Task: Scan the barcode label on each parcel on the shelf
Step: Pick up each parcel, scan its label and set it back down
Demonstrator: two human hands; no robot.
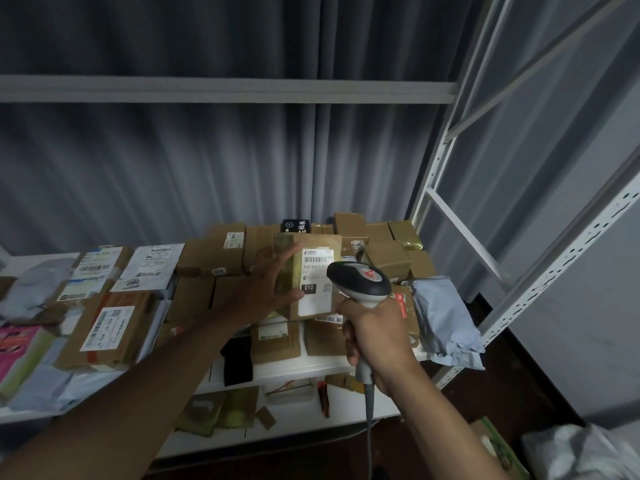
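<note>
I had the left hand [268, 285] wrapped round the left edge of a small brown cardboard parcel [313, 275], thumb low on its front face and the fingers curled over its upper left side, holding it tilted up above the pile so its face looked back toward me. On that face sat a white shipping label [317, 284] with a black barcode near the top and a dark block reading 010 lower down.

My right hand [375, 336] was clenched round the pale grey handle of a handheld barcode scanner with a black head and a red mark on top [358, 280]. The scanner head sat just in front of the label's right side, overlapping it in my view; I could not tell whether it touched the parcel. A grey cable [369, 410] ran down from the handle's base.

Beneath the raised parcel lay the white metal shelf [294, 370], heaped with other brown cardboard boxes [221, 252] toward the back. A crumpled pale blue-grey plastic mailer bag [445, 317] lay at the shelf's right end, near the scanner. To the left lay a flat brown box with a white label [107, 332] and a white mailer marked 2005 [145, 268]. A pink packet [17, 344] lay at the far left edge. Grey pleated curtain [207, 168] hung behind the shelf.
</note>
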